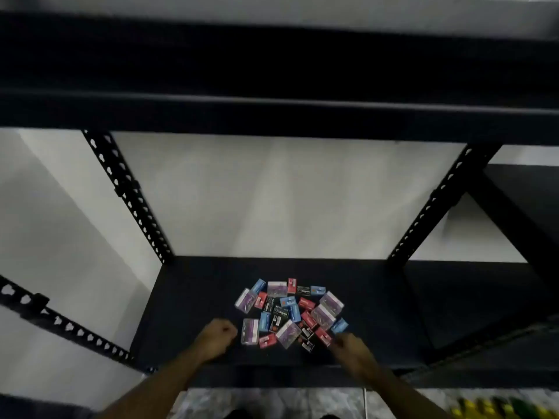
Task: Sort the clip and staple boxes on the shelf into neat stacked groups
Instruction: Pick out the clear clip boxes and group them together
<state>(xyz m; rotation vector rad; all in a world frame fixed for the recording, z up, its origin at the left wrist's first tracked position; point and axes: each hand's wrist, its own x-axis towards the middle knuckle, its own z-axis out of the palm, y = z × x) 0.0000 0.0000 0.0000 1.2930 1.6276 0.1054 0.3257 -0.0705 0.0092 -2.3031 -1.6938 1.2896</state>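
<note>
Black metal shelf (pixel 187 297) carries a jumbled heap of small red, blue, purple and black boxes (pixel 290 313) between 2 hands, left (pixel 216 335) curled empty, right (pixel 344 346) blurred beyond telling, so hasty grabs risk scattering them.

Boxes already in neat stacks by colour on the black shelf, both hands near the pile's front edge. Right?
Not quite. The head view shows the boxes in one loose mixed heap, with nothing stacked or grouped yet. The rest holds: they lie on the black shelf, with the left hand and right hand at the pile's front edge.
</note>
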